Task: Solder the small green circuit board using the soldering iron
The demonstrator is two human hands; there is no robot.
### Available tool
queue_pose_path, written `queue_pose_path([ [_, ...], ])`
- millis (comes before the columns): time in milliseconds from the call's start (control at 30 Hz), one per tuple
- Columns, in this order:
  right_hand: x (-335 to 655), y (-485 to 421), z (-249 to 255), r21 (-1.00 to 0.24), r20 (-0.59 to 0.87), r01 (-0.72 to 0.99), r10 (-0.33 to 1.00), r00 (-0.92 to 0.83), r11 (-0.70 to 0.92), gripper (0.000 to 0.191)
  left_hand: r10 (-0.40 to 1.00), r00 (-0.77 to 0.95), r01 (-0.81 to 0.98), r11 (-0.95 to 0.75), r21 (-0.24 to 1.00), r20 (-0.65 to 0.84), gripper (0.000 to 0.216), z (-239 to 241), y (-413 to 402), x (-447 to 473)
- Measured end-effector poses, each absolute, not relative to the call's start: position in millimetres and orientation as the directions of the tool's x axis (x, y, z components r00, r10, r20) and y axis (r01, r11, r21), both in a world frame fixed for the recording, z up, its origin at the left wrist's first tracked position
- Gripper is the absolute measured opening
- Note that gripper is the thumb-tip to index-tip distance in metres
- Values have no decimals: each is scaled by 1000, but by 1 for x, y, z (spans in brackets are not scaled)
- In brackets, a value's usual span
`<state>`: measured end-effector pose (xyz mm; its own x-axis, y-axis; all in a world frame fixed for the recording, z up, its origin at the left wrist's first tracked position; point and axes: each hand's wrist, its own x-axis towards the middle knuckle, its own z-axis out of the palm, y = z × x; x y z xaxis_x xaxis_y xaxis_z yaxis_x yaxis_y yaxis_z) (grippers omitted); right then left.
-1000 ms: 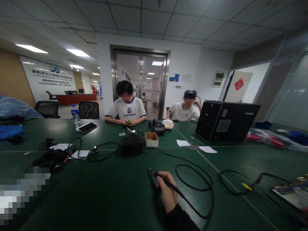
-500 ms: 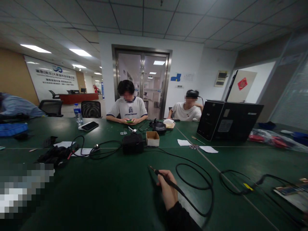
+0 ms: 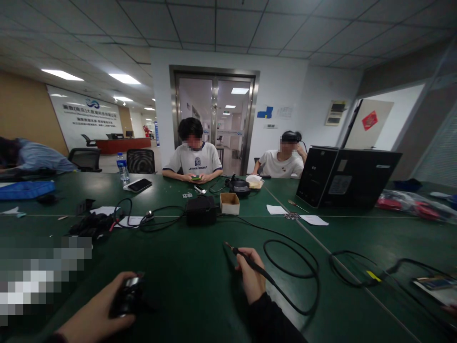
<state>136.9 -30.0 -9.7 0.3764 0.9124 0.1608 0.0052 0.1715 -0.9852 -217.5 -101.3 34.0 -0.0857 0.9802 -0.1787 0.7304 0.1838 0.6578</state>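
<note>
My right hand (image 3: 252,274) grips a soldering iron (image 3: 246,259) like a pen. Its metal tip points up and left, a little above the green table (image 3: 178,305), and its black cable (image 3: 316,286) loops away to the right. At the lower left, my left hand (image 3: 103,305) has thumb and fingers around a small black object (image 3: 128,293) with shiny parts, whose kind I cannot make out. A wide gap lies between the two hands. Beyond them stand a black box (image 3: 200,210) with a cord and a small open cardboard box (image 3: 230,205).
A black computer tower (image 3: 346,178) stands at the right. Tangled black cables and parts (image 3: 94,224) lie at the left, near a blue tray (image 3: 26,189). A phone (image 3: 140,185) and water bottle (image 3: 122,167) are farther back. Two people sit opposite; another leans at far left.
My left hand has come into view at the lower left, holding the small black object. My right hand keeps the soldering iron in nearly the same place. The whole view has shifted slightly.
</note>
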Motion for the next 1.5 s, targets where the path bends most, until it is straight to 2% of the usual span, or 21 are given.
queue_pose_path([
  [67, 137, -30, -10, -986, 159, 7, 914, 374, 168, 19, 974, 30, 703, 140, 697, -225, 76, 36, -77, -191],
  [133, 138, -29, -10, -987, 149, 2, 916, 372, 160, 19, 972, 72, 704, 109, 702, -223, 75, 38, -55, -159],
  [300, 137, -28, -10, -981, 175, -2, 900, 399, 192, 19, 978, 174, 743, -53, 667, -116, 64, 32, -15, -90],
  [500, 137, -25, -14, -972, 221, 11, 898, 381, 234, 24, 981, 177, 735, -77, 674, -81, 68, 23, -2, -49],
  [667, 137, -27, -9, -972, 230, 38, 906, 356, 232, 28, 970, 193, 686, -27, 728, -146, 77, 24, 9, -54],
  [800, 134, -30, -4, -968, 249, 54, 909, 335, 245, 28, 988, 111, 712, -4, 702, -106, 61, 11, 37, -64],
  [967, 128, -33, -4, -928, 372, 129, 869, 327, 349, 26, 983, 176, 746, -95, 659, -58, 56, -1, 47, -62],
  [1100, 123, -37, -2, -897, 440, 170, 853, 279, 407, 22, 994, 110, 673, -73, 736, -1, 42, -2, 37, -60],
  [1267, 122, -42, 0, -802, 573, 330, 798, 186, 499, 16, 999, 47, 521, -47, 853, 26, 28, -14, 37, -59],
  [1500, 120, -44, 3, -728, 642, 435, 750, 162, 529, 9, 995, -22, 323, -85, 942, 97, 32, -22, 40, -44],
])
